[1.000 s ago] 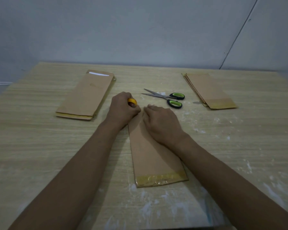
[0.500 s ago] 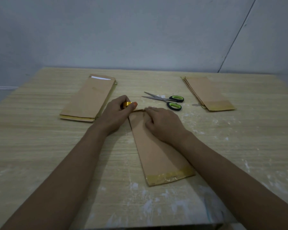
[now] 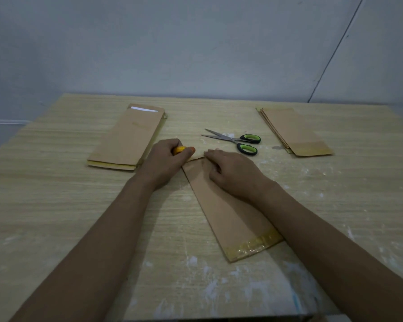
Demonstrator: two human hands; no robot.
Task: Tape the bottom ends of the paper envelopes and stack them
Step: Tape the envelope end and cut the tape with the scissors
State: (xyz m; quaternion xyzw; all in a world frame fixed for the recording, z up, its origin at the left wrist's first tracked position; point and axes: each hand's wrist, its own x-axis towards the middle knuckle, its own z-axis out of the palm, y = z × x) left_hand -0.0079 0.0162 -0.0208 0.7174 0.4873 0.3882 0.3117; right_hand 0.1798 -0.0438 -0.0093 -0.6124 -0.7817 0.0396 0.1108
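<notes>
Scissors (image 3: 236,140) lie between the two stacks (image 3: 126,138).

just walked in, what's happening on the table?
A person is taping brown paper envelopes. The left hand grips a yellow tape roll at the far end of the middle envelope, while the right hand rests on that end. Its near end already carries tape. Envelope stacks lie at far left and far right, with scissors between them.
</notes>
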